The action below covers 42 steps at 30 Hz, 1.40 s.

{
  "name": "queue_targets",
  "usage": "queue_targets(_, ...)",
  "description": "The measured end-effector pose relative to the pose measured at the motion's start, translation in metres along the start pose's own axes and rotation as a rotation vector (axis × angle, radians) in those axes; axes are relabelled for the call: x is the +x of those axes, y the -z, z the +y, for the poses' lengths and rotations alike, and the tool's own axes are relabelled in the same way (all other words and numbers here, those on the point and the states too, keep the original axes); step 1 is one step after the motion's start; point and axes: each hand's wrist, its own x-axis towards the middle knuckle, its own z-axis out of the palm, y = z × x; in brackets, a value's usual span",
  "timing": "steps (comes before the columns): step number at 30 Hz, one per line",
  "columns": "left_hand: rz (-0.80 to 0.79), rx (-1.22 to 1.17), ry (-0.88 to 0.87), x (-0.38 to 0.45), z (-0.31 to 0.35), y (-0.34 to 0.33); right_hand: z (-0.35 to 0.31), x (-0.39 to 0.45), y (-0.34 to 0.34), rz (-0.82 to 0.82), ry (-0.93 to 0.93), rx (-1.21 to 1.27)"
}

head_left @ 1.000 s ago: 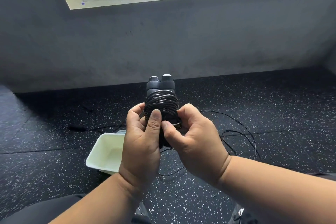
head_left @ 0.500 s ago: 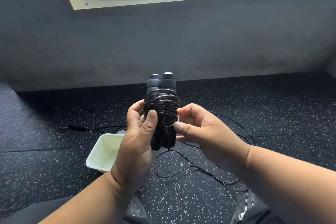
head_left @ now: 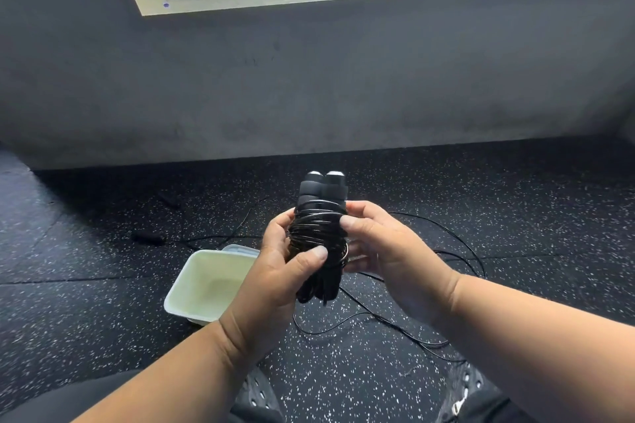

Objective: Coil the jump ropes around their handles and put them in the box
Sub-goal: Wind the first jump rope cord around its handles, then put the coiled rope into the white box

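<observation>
While the left hand (head_left: 271, 285) grips the upright black handles (head_left: 323, 189), glossy rope (head_left: 316, 233) coils thickly around them, pinched by the right hand (head_left: 385, 251).

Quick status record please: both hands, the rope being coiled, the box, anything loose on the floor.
left hand: grips the coiled handles, thumb across the coil
right hand: fingers on the coil's right side
rope tail: uncoiled, trailing on floor
box: white, open, on floor left of the hands, nothing seen inside
other rope: lying beyond the box
</observation>
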Motion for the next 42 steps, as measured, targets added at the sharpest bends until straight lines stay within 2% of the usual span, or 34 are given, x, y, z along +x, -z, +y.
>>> queue_targets(5, -0.040, 0.411, 0.000, 0.005, -0.010, 0.012, 0.010, -0.001, -0.003, -0.061, -0.039, 0.009)
queue_targets(7, -0.042, 0.461, 0.037, 0.006, -0.014, 0.016, 0.017, -0.001, -0.004, -0.047, -0.049, 0.012)
queue_targets(20, -0.049, 0.301, 0.243, 0.005, -0.035, 0.026, 0.047, 0.013, -0.009, 0.194, -0.281, 0.137)
queue_targets(24, -0.042, 0.246, 0.296, 0.006, -0.042, 0.027, 0.055, 0.018, -0.007, 0.221, -0.367, 0.173)
queue_targets(28, -0.019, 0.226, 0.297, 0.009, -0.045, 0.028, 0.057, 0.026, -0.005, 0.210, -0.378, 0.163)
queue_targets(30, -0.009, 0.215, 0.314, 0.012, -0.048, 0.032, 0.061, 0.031, -0.003, 0.181, -0.389, 0.118)
queue_targets(33, -0.005, 0.221, 0.384, 0.020, -0.050, 0.043, 0.064, 0.037, 0.003, 0.129, -0.418, -0.102)
queue_targets(38, 0.245, 0.453, 0.526, 0.053, -0.075, 0.111, 0.079, 0.050, 0.031, 0.160, -0.531, -0.242)
queue_targets(42, 0.402, 0.432, 0.675, 0.077, -0.103, 0.170, 0.098, 0.062, 0.051, 0.196, -0.576, -0.309)
